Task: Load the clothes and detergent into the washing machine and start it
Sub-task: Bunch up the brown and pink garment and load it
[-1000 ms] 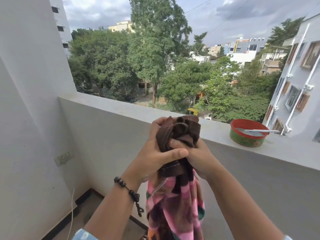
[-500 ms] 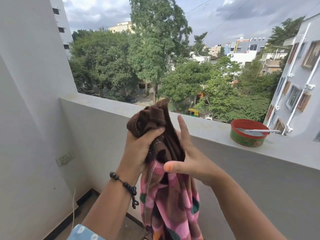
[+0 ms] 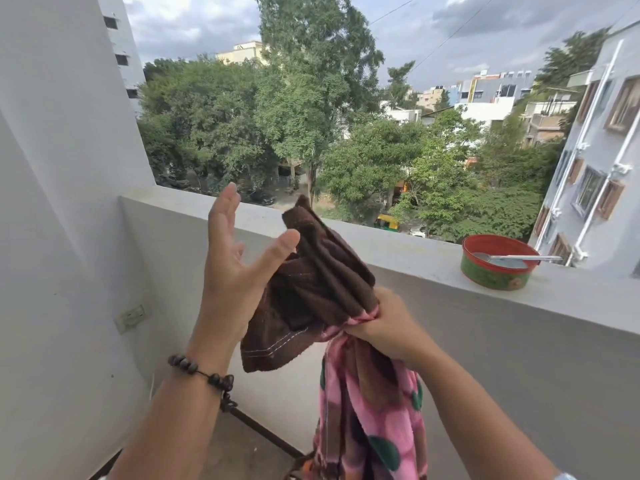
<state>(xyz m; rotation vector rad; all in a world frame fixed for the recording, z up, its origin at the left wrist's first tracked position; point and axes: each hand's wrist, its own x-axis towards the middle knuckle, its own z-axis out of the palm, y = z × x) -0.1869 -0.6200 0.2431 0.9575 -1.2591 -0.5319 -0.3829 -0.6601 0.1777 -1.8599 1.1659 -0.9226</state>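
Bowl (image 3: 496, 268) with spoon (image 3: 512, 258) on ledge (image 3: 398, 251)

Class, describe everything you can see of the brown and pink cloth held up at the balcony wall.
The brown and pink cloth looks like soft towelling: a dark brown end with pale stitching, bunched in folds, and a pink length with green and brown spots hanging down out of frame. The right hand grips it where brown meets pink. The open left hand is beside the brown folds, its thumb against them.

Ahead of you runs the balcony ledge (image 3: 398, 244), pale and flat-topped. On it, toward your right, stands a red-and-green bowl (image 3: 497, 263) with a metal spoon (image 3: 516, 258) resting across it, the handle seemingly jutting past the rim.
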